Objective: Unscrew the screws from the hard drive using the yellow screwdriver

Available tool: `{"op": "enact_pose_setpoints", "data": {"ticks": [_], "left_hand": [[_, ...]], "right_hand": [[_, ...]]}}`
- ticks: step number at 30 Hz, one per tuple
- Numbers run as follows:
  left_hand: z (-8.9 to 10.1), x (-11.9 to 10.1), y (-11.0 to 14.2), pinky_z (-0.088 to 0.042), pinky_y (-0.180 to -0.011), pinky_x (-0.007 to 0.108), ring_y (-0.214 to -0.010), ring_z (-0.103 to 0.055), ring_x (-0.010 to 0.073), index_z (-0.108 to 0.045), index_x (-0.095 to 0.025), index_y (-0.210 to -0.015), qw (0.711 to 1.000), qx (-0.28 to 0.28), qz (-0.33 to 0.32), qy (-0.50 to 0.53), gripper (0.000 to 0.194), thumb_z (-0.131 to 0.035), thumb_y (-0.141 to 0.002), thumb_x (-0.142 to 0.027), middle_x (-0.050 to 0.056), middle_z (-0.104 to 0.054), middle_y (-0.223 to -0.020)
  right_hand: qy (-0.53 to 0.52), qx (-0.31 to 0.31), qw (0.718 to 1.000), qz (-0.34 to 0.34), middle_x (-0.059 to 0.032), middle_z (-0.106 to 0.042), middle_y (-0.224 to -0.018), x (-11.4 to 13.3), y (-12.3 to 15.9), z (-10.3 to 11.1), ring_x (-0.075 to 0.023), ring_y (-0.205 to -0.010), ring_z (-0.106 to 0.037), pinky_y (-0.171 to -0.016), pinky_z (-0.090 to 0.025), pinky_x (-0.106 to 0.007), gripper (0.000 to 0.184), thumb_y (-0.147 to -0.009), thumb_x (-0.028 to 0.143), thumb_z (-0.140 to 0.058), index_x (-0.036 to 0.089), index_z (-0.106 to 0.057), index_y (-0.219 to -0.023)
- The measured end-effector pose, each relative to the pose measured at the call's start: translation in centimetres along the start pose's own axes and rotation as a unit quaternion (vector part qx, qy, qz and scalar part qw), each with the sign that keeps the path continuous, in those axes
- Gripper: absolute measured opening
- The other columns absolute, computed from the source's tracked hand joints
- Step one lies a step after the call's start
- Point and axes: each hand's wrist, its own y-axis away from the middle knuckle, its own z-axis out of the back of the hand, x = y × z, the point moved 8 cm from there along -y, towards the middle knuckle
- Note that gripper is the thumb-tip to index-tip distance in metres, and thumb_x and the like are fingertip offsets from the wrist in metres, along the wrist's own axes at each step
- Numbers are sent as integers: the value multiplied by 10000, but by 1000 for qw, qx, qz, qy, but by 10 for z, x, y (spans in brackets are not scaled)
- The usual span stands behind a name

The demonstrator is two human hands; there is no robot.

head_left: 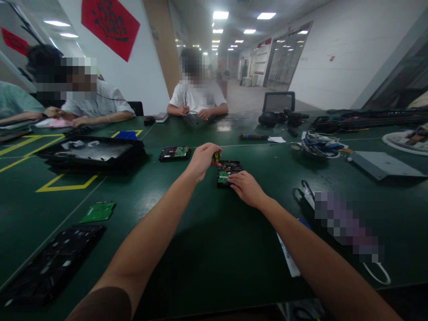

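Note:
In the middle of the table lies a hard drive (223, 179) with a green circuit board on its near part. My left hand (202, 161) is closed around a small screwdriver (216, 157) with a yellow and black handle, upright over the drive's far left side; its tip is hidden. My right hand (248, 189) grips the drive's near right edge, fingers resting on the board. Left of my left hand sits a second hard drive (174, 153), also showing green board.
A black tray (93, 164) stands at left, above a loose green circuit board (98, 211) and a black panel (53, 263). On the right are bundled cables (323, 145), a grey metal box (384, 165) and a blurred strap-ended item (347, 223). People sit across the table.

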Motion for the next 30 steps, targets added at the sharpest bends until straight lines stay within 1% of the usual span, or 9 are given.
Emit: {"op": "enact_pose_setpoints", "data": {"ticks": [3, 6, 9, 12, 17, 21, 23, 26, 30], "left_hand": [[-1, 0, 1, -548, -536, 243, -818, -633, 185, -692, -155, -789, 1000, 5, 12, -4, 182, -693, -752, -334, 76, -649, -891], [-5, 6, 2, -539, -527, 246, -780, -650, 183, -682, -156, -832, 998, 27, 48, 25, 192, -674, -761, -335, 72, -659, -851], [-6, 10, 1, -556, -558, 267, -746, -663, 181, -647, -159, -861, 996, 23, 64, 61, 187, -657, -776, -325, 66, -665, -808], [-3, 10, -1, -591, -620, 305, -772, -662, 186, -632, -157, -829, 996, 9, 52, 65, 161, -659, -779, -308, 75, -667, -818], [6, 2, -1, -560, -564, 249, -794, -618, 171, -683, -147, -761, 1000, -22, 10, 0, 155, -664, -766, -301, 86, -643, -885], [-1, 8, 0, -540, -535, 244, -765, -653, 179, -681, -154, -858, 999, 14, 44, 30, 178, -659, -783, -314, 84, -670, -849], [-6, 12, 0, -570, -577, 275, -761, -669, 186, -649, -158, -870, 996, 32, 61, 63, 178, -665, -791, -317, 81, -678, -821], [-7, 14, -1, -614, -668, 338, -782, -666, 188, -624, -160, -838, 995, 29, 55, 83, 154, -670, -788, -297, 75, -673, -813], [2, 8, -3, -572, -573, 262, -800, -611, 179, -674, -151, -792, 1000, -6, 14, 23, 155, -666, -772, -304, 79, -640, -852]], "right_hand": [[-1, 4, 1000, -1, -128, -720, -1267, 1, -1, 0, -284, -1101, -606, -979, -496, -516, 280, -975, 221, -617, 208, -733, -1229], [-2, 3, 1000, -2, -130, -719, -1269, 1, -1, 1, -283, -1097, -610, -981, -495, -522, 277, -976, 221, -617, 210, -734, -1227], [-2, 2, 1000, -2, -129, -716, -1277, 1, -1, 1, -278, -1100, -611, -983, -494, -525, 271, -979, 223, -615, 207, -730, -1223], [1, 4, 1000, -2, -132, -715, -1277, 1, 0, 1, -280, -1102, -609, -980, -497, -520, 276, -978, 225, -615, 191, -726, -1228], [-5, -6, 1000, 0, -124, -727, -1247, 1, 0, 1, -276, -1105, -612, -991, -489, -520, 266, -975, 220, -622, 208, -732, -1217], [-2, -5, 1000, -1, -129, -718, -1269, -1, 1, -1, -278, -1111, -613, -981, -493, -525, 270, -979, 230, -619, 210, -727, -1226], [0, -4, 1000, -1, -126, -714, -1278, -1, 1, -1, -277, -1111, -613, -983, -493, -527, 271, -986, 235, -610, 212, -724, -1230], [3, -3, 1000, -2, -122, -710, -1288, -2, 1, -2, -275, -1115, -610, -985, -493, -520, 275, -991, 239, -602, 207, -719, -1237], [9, 2, 1000, -3, -120, -708, -1290, -1, 1, -1, -276, -1124, -602, -988, -491, -511, 278, -984, 228, -608, 200, -717, -1238]]}}
